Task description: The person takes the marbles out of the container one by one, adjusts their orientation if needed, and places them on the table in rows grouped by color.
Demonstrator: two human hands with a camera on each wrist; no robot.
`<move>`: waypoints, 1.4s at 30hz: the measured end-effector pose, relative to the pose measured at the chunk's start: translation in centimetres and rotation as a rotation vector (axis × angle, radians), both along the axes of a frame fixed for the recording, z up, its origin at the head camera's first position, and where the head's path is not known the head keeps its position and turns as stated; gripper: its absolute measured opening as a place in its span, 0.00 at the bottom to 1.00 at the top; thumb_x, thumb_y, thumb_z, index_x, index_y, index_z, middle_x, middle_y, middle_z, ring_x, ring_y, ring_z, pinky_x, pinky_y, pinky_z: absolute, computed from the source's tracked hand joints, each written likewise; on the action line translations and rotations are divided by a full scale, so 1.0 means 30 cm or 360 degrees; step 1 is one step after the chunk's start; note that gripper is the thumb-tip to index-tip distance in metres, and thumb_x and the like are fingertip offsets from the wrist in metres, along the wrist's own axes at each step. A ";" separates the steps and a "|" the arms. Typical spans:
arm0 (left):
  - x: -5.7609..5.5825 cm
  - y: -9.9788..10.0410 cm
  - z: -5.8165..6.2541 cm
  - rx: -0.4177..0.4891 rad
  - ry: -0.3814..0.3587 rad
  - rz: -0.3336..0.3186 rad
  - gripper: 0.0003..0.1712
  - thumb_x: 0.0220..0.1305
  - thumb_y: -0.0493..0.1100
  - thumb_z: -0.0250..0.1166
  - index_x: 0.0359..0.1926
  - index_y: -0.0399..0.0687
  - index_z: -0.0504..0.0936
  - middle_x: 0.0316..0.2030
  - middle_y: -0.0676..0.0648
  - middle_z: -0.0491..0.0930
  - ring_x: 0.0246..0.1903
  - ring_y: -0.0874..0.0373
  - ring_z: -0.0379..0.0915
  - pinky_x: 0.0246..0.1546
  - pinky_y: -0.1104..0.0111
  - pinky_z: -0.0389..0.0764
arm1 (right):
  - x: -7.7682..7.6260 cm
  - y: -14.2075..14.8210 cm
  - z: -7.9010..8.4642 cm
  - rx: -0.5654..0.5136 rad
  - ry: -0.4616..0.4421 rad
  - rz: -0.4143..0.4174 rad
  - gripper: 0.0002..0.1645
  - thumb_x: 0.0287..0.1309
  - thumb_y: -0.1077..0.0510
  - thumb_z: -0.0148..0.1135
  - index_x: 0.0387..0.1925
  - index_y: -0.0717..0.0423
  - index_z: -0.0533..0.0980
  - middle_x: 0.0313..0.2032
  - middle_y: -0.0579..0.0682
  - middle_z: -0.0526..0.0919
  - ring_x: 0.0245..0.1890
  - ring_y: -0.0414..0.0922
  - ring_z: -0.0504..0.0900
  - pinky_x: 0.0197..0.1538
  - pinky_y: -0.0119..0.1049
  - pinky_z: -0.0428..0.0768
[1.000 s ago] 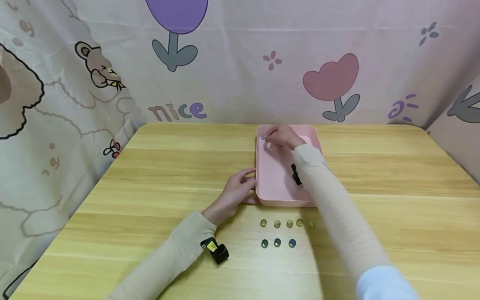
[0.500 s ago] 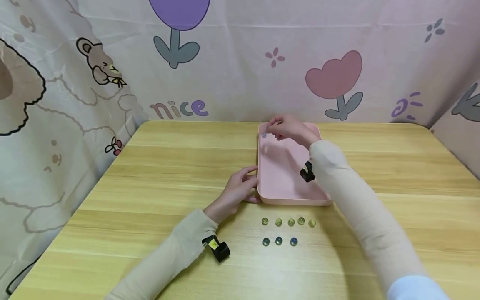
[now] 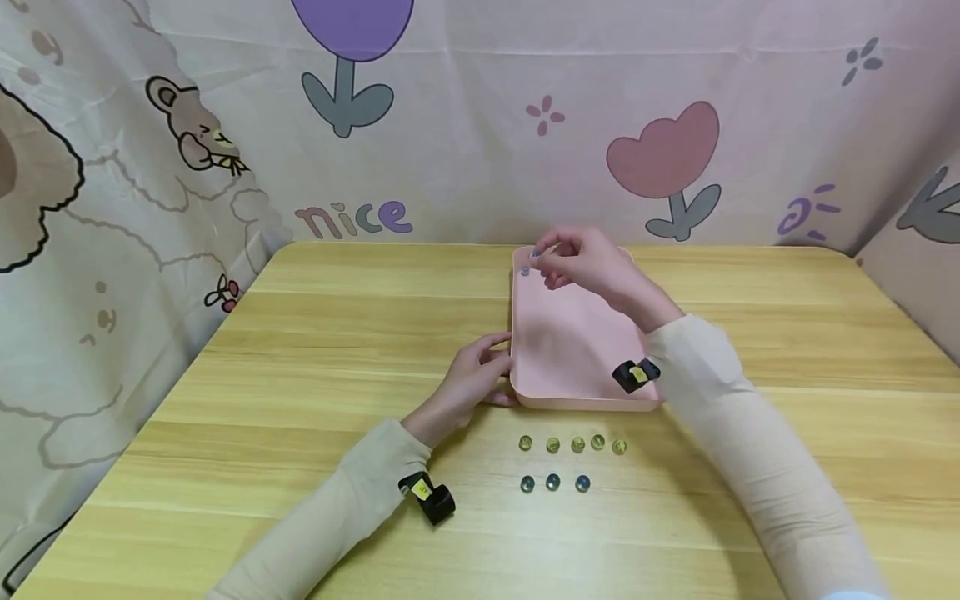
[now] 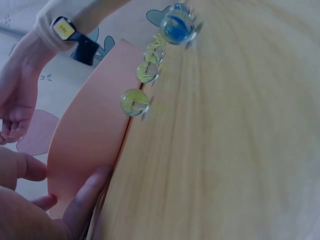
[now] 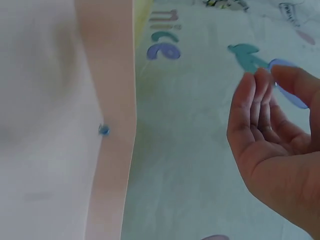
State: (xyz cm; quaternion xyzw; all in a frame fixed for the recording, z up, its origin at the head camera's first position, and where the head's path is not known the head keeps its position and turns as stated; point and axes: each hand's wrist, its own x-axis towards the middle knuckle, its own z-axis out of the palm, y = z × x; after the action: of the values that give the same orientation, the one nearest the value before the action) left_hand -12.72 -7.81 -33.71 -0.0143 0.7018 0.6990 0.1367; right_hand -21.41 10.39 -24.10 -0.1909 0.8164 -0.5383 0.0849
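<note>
My left hand [image 3: 468, 383] touches the outer left side of a pink tray [image 3: 573, 403] near its front corner; its fingers, relaxed, lie against the wall in the left wrist view. Over the tray's far left corner, my right hand [image 3: 588, 262] pinches what looks like a small clear bluish marble [image 3: 535, 254], mostly covered by the fingertips. A blue marble [image 3: 525, 271] lies in the tray by the left wall. In front of the tray, several yellowish marbles [image 3: 577, 444] form a row, with three darker blue-green marbles [image 3: 552, 482] in a second row nearer me.
Everything stands on a wooden table [image 3: 322, 333]. Behind its far edge hangs a printed cloth [image 3: 480, 125], and another stretch of cloth closes the left side. A black wrist camera [image 3: 431, 498] sits on the left sleeve, and another one [image 3: 636, 375] on the right.
My right hand has risen from beside the marble in the tray, and the right forearm has shifted to the right. The left hand keeps its place at the tray.
</note>
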 end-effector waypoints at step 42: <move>-0.002 -0.003 0.001 0.0017 0.0000 0.0009 0.30 0.65 0.31 0.53 0.69 0.39 0.64 0.52 0.34 0.75 0.47 0.44 0.77 0.31 0.61 0.88 | 0.259 0.106 -0.093 0.0149 0.0087 0.0228 0.08 0.62 0.60 0.62 0.41 0.61 0.78 0.22 0.51 0.79 0.26 0.48 0.80 0.35 0.32 0.79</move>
State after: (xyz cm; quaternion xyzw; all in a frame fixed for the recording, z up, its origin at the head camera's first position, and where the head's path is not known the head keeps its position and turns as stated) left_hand -12.79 -7.90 -33.69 -0.0154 0.6980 0.7031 0.1348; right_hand -13.65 13.57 -26.88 -0.2592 0.8269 -0.4869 0.1098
